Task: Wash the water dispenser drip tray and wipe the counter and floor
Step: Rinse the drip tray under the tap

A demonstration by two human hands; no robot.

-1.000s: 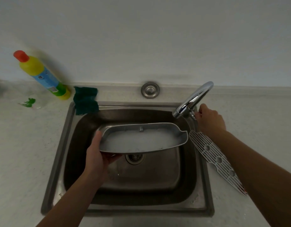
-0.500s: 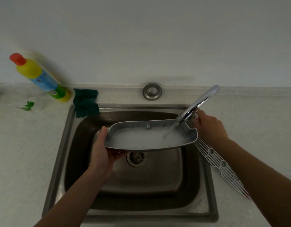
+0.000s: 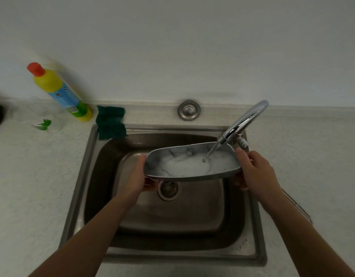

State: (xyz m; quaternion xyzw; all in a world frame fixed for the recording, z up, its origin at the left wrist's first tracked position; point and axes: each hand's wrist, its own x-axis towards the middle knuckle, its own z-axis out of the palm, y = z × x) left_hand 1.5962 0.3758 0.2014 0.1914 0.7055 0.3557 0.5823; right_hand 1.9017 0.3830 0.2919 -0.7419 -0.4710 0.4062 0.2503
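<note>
Both hands, left hand (image 3: 139,177) & right hand (image 3: 252,170), each grip clamped on an end of the sudsy drip tray (image 3: 190,163) over the sink (image 3: 252,244), under the running faucet (image 3: 242,122). Best kept level, then tipped w/ care to flush foam.

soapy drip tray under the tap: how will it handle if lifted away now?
Drip tray probably slippery: suds coat its inside. Likely getting heavier and sloshy as the faucet stream fills it. Looks rigid, spanning between left hand and right hand unbent.
</note>
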